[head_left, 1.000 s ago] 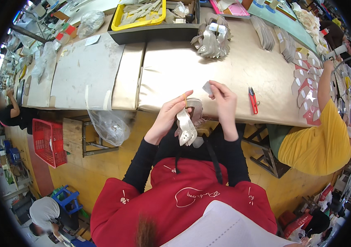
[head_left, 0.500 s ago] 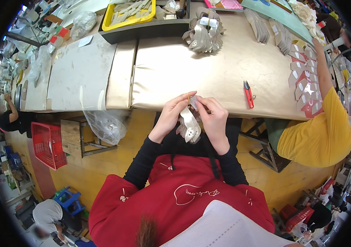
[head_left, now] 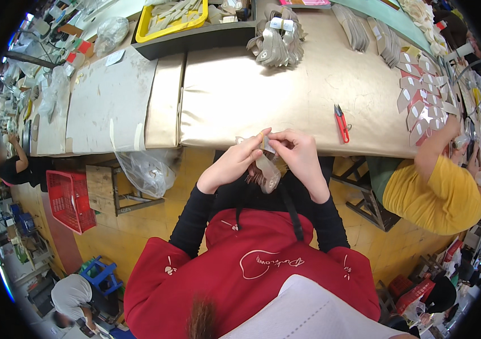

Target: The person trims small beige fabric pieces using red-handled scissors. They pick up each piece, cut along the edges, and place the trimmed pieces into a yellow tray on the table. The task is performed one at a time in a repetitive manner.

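"so, which step is in hand there?"

"working a tag onto a bundle, i'd judge: a small pale tag (head_left: 267, 144) sits up against the top of a hand-held bundle of cut pieces (head_left: 268, 176). both are left of the red-handled snips (head_left: 341, 124) and nearer the wearer, with the bundle hanging past the edge of the table (head_left: 240, 101)."

"and the grip?"

"the right hand (head_left: 299, 153) pinches the tag between thumb and fingertips. the left hand (head_left: 232, 161) is closed on the bundle's upper end, its thumb partly hidden. whether the tag is fastened, i can't tell."

"what does the next move call for?"

"probably a firm left hold and a fine right pinch, so the tag can be pressed or tucked without the pieces fanning apart. the snips lie untouched."

"how do the materials look?"

"the pieces are taupe, thin and curvy, with a soft sheen, maybe leather or an imitation. the tag looks flat and papery. beyond the snips and to their left, a bigger bundle (head_left: 277, 45) shows similar wavy outlines, layered, under a white wrap (head_left: 281, 24). straight beyond the snips, a stack of long strips (head_left: 351, 28) lies slightly fanned. the table's cover is golden, glossy and faintly creased."
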A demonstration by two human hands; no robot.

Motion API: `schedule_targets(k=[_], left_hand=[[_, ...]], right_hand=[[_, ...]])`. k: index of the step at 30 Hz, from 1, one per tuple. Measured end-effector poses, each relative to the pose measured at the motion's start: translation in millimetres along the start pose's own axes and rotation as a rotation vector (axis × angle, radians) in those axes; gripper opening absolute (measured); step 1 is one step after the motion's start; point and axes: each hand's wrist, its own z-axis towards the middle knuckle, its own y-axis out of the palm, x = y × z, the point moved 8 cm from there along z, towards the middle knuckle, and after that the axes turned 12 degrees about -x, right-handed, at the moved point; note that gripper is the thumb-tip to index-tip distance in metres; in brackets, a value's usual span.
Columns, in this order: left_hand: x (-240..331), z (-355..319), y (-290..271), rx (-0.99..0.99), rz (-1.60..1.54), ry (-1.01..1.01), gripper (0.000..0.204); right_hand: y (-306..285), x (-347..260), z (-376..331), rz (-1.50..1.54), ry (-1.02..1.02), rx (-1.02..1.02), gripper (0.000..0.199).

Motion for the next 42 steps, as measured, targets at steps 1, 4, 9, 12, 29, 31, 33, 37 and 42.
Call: schedule_targets(k=[1, 4, 9, 12, 29, 31, 33, 37, 42], left_hand=[[0, 1, 0, 0.003, 0.020, -0.016, 0.055], [1, 2, 0, 0.109, -0.085, 0.058, 0.054], [-11, 0, 0, 0.090, -0.139, -0.015, 0.052], [-4, -4, -3, 0.162, -0.063, 0.006, 0.040], [-38, 57, 11, 0.149, -0.167, 0.196, 0.013], [-50, 54, 10, 0.219, -0.276, 0.164, 0.014], [-51, 54, 5, 0.288, -0.228, 0.213, 0.016], [-39, 58, 4, 0.354, 0.068, 0.208, 0.020], [-2, 48, 23, 0.375, 0.414, 0.142, 0.027]], right_hand=[[1, -1, -2, -0.011, 0.011, 0.012, 0.014], [1, -10, -2, -0.105, -0.043, 0.013, 0.015], [1, -9, 6, -0.092, -0.133, -0.146, 0.016], [2, 1, 10, 0.034, -0.095, -0.216, 0.014], [-23, 8, 2, -0.209, -0.232, -0.075, 0.011], [-22, 2, -2, -0.235, -0.210, -0.003, 0.013], [-23, -9, -10, -0.356, -0.219, 0.131, 0.015], [-21, -22, -34, -0.673, -0.149, 0.393, 0.017], [-9, -16, -36, -0.714, -0.050, 0.324, 0.017]])
